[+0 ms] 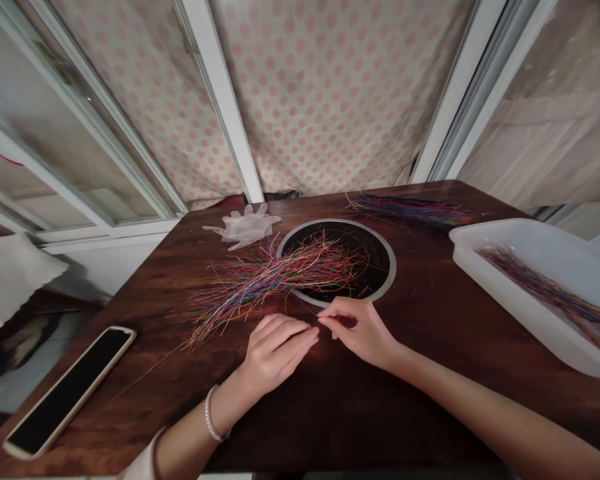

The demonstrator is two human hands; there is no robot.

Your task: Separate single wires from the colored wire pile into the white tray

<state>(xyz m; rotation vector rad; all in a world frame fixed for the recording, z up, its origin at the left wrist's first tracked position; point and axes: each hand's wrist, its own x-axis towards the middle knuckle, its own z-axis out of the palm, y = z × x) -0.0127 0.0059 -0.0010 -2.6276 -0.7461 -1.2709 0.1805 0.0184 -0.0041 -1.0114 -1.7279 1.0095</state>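
Pinching wire point(307, 309) with right hand point(361, 330), hold of left hand point(274, 350) unclear, dark wooden table point(405, 420), dotted curtain point(325, 87)

L hand point(275, 350) has a wht beaded bracelet point(208, 413) at wrist point(230, 403), w/ pale sleeve point(141, 463) on forearm point(186, 433).

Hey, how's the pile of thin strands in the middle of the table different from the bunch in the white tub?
The middle pile lies partly over the round black plate; the tub bunch lies inside the white tub. The middle pile fans out loosely, while the tub bunch looks neater and more closely packed. Both are made of thin strands in several colors.
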